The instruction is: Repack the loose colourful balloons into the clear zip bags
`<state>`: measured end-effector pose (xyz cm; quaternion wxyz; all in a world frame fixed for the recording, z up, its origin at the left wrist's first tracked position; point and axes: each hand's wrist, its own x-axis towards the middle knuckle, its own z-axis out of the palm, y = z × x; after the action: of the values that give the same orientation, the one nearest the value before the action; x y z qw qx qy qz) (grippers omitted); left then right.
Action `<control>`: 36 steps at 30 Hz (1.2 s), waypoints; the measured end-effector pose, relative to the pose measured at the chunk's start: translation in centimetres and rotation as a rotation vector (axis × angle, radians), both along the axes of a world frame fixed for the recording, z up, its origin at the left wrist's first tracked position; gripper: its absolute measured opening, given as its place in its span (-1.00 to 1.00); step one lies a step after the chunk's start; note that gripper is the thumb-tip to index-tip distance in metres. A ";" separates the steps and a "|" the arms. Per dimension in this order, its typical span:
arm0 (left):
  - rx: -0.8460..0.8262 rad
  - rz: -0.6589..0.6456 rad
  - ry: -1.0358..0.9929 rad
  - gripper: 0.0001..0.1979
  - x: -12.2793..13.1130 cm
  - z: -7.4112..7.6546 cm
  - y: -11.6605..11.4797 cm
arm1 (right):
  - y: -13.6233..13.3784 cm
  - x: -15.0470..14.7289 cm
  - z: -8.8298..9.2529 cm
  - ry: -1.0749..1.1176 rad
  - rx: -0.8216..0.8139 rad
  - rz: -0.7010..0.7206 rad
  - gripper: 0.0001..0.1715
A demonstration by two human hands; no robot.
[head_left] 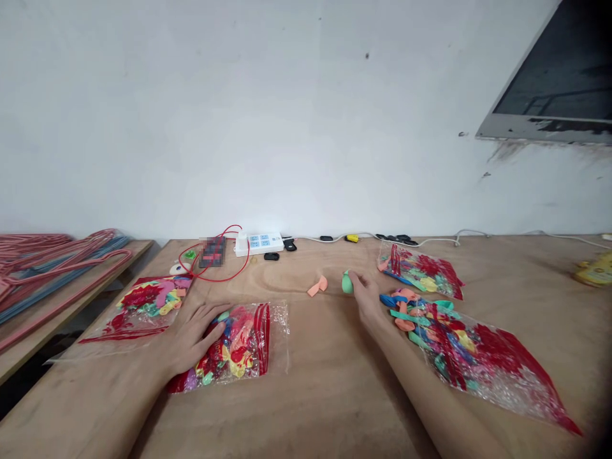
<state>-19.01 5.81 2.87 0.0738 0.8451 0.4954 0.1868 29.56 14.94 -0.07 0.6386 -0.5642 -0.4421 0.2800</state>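
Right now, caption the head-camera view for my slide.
Left hand resting on a clear red-striped plastic bag of balloons, right hand touching a small green rubber balloon on a plywood tabletop.

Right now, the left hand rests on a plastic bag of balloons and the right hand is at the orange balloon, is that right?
No: the head view shows the right hand at the green balloon, not the orange balloon. The left hand does rest on the plastic bag of balloons.

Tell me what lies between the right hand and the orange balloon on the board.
In the head view, a green balloon sits against the right hand; beyond it, only bare plywood runs to the orange balloon.
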 end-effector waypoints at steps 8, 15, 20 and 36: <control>0.004 -0.024 0.007 -0.53 -0.3 -0.3 0.3 | 0.2 -2.9 -0.4 0.010 0.007 0.125 -0.31; -0.004 -0.015 -0.009 -0.53 -0.2 -0.5 0.3 | -1.3 -2.4 0.7 -0.243 0.004 0.285 -0.36; -0.009 -0.019 0.000 -0.53 -0.2 -0.4 0.2 | -2.7 -2.3 1.3 -0.522 0.040 0.332 -0.55; -0.003 -0.012 -0.023 -0.53 0.0 -0.3 0.1 | -3.7 -3.3 1.1 -0.938 0.055 0.381 -0.53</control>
<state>-19.03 5.89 2.53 0.0816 0.8457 0.4898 0.1953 26.24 11.19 1.05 0.3235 -0.5216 -0.7836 0.0963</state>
